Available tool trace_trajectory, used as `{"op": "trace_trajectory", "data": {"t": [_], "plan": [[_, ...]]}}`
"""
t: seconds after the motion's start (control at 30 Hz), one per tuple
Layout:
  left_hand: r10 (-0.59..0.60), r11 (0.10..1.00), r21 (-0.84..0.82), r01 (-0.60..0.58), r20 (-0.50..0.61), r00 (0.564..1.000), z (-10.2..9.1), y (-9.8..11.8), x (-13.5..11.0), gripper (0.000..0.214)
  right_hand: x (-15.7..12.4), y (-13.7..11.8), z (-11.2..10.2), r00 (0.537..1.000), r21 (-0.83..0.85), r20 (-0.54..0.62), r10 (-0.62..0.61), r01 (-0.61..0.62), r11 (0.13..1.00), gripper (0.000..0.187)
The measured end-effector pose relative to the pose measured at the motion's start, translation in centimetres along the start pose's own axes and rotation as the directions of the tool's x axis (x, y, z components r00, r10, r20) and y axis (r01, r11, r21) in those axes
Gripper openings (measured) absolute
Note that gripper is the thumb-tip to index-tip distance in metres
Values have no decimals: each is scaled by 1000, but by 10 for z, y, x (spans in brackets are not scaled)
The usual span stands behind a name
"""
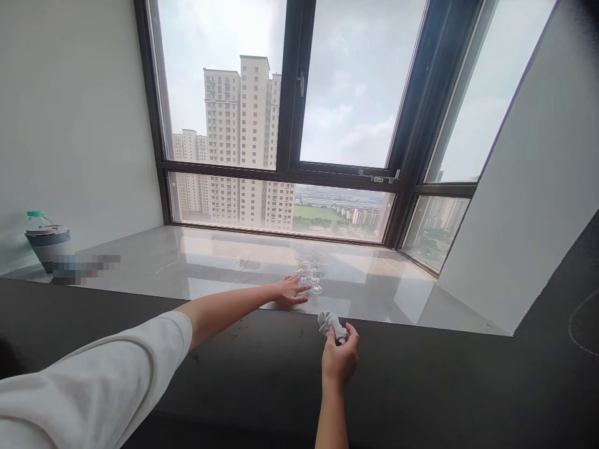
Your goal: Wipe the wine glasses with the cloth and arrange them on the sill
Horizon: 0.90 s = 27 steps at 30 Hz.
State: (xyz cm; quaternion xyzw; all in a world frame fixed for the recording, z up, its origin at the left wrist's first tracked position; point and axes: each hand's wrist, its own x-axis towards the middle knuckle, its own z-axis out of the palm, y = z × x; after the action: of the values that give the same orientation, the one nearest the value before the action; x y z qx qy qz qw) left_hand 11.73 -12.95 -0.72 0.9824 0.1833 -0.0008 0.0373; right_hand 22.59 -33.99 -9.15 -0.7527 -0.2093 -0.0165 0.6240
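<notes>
Reaching stage of a glass-wiping job, judging by the layout: left hand [290,292] stretched out flat at about 12 o'clock over the front edge of the marble window sill [187,262], fingers [299,288] spread and open, tips just touching or nearly touching the foot of the nearest of the stemmed glasses [312,269], nothing gripped yet. Glasses clustered upright near the sill's front edge, just beyond that hand, roughly centre of view. Right hand [340,358] held lower, at about 5 o'clock from the glasses, above the dark ledge [421,374], wrist upright, fingers curled shut around a small crumpled white cloth [330,323] poking out above the thumb. Left arm long and nearly straight, sleeve bunched at the shoulder; right forearm rising vertically from the bottom edge. Next move, as a judgement: closing the left fingers on one stem without knocking its neighbours, glasses standing touching or nearly so. Far off at 9 o'clock, a capped bottle [38,219] behind a round container [47,242].
</notes>
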Motion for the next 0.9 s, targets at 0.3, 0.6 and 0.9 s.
{"op": "trace_trajectory", "data": {"t": [0.3, 0.6, 0.9], "plan": [[0, 1000, -1, 0, -16, 1000, 10, -5, 11, 69, 0, 1, 0, 1000, -9, -19, -4, 4, 1000, 54], [5, 999, -53, -2, 64, 998, 6, -10, 13, 70, -1, 1, -2, 1000, -18, -18, -4, 4, 1000, 55], [16, 999, -46, -13, 65, 998, 2, -10, 1, 70, -2, 0, -6, 1000, -17, -31, 2, -3, 1000, 54]]}}
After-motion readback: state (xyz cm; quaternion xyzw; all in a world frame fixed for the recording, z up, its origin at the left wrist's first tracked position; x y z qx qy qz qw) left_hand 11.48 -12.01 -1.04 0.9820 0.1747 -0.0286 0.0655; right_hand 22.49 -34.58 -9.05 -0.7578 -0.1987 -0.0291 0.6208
